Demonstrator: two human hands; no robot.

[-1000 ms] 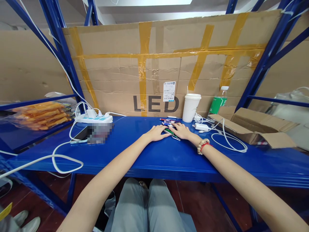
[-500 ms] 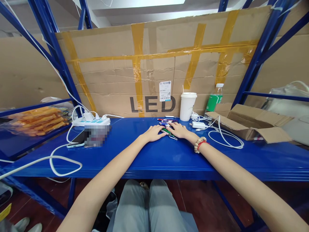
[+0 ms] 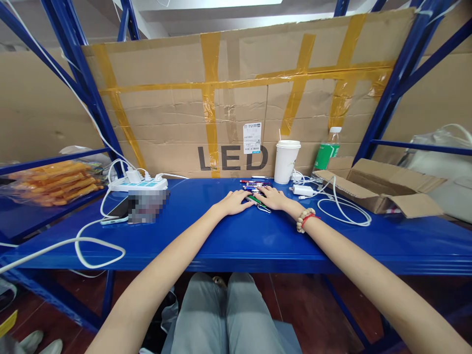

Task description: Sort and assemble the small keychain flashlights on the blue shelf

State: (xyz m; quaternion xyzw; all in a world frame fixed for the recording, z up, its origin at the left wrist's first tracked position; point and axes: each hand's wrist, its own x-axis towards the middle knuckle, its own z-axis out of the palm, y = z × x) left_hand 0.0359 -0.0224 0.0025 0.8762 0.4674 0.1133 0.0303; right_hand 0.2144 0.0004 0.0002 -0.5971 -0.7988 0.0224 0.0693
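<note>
Several pens (image 3: 254,185) lie in a small pile on the blue tabletop (image 3: 254,241), some blue, some red, one white at the back. My left hand (image 3: 234,202) rests palm down at the left side of the pile, fingers stretched toward the pens. From the other side my right hand (image 3: 273,198) lies over the pile with its fingers spread, a beaded bracelet and red cord on that wrist. A green pen (image 3: 253,199) shows between the two hands. Part of the pile is hidden under my fingers.
A white paper cup (image 3: 285,162), a green-labelled bottle (image 3: 326,151), a white charger with cable (image 3: 303,191) and an open cardboard box (image 3: 391,189) stand to the right. At left are a power strip (image 3: 140,184) and a phone (image 3: 120,211). Cardboard (image 3: 165,123) closes the back.
</note>
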